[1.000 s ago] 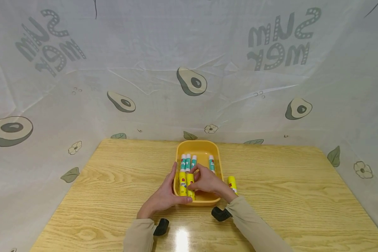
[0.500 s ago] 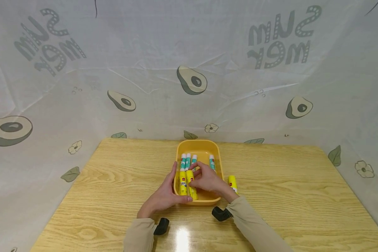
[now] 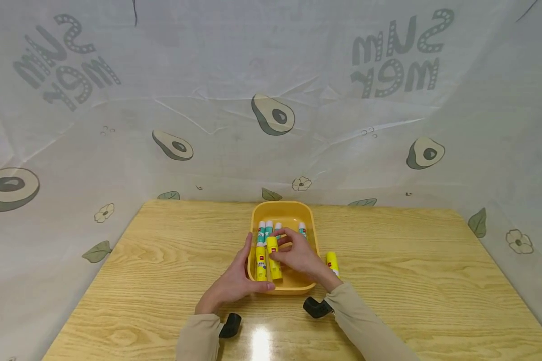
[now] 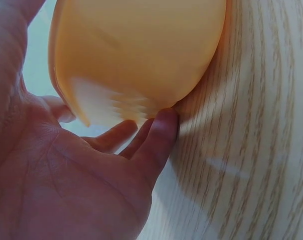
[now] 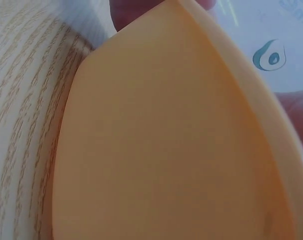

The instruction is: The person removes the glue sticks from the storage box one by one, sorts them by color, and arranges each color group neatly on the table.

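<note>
A yellow glue stick (image 3: 274, 258) is pinched between the thumb and fingers of my right hand (image 3: 298, 251), inside a yellow plastic bin (image 3: 283, 206). To its left lies another yellow glue stick (image 3: 261, 262), along the bin's left side. My left hand (image 3: 236, 276) holds the bin's near left corner, thumb along the front rim. In the left wrist view, fingertips (image 4: 164, 122) of that hand touch the bin's outer wall (image 4: 141, 45). The bin's wall (image 5: 156, 130) fills most of the right wrist view and hides the pinched glue stick.
Several teal and white glue sticks (image 3: 262, 231) lie toward the back of the bin, one (image 3: 302, 228) of them apart on the right. A third yellow glue stick (image 3: 331, 263) sits on the wooden table (image 3: 402, 271) beside the bin. A printed cloth (image 3: 226, 65) hangs behind.
My right hand has lifted the pinched yellow glue stick a little and shifted it away from me, off its place beside the other yellow one. The left hand stays at the bin's corner.
</note>
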The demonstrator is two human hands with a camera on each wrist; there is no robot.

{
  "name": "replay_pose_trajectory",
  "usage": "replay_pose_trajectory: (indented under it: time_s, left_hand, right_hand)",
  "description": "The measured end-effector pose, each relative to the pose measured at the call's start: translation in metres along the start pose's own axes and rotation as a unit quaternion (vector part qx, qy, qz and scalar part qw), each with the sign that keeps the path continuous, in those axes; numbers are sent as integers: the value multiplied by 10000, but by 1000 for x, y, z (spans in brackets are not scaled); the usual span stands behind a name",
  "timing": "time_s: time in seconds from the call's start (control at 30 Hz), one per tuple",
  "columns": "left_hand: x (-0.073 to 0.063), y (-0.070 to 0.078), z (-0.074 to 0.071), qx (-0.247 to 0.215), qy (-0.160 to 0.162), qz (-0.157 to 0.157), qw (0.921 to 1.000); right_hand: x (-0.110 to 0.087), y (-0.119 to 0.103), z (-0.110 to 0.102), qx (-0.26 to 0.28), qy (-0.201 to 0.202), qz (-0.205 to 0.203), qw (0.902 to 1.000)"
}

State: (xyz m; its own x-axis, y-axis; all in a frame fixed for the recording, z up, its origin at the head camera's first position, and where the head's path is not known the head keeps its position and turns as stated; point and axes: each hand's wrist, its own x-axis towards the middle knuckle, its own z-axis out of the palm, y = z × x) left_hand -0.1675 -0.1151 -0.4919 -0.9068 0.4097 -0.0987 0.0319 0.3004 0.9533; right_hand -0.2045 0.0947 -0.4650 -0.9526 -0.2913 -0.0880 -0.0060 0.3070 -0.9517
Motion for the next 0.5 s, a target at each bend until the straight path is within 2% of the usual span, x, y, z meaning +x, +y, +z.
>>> replay_pose_trajectory:
  time_s: [0.17, 0.5]
  left_hand:
    - [0, 0, -1, -10, -18, 20, 10000]
    - [1, 1, 0, 13, -30, 88, 10000]
  right_hand:
    - [-1, -2, 0, 24, 281, 14, 9996]
    - [-9, -11, -6, 176, 433, -96, 9989]
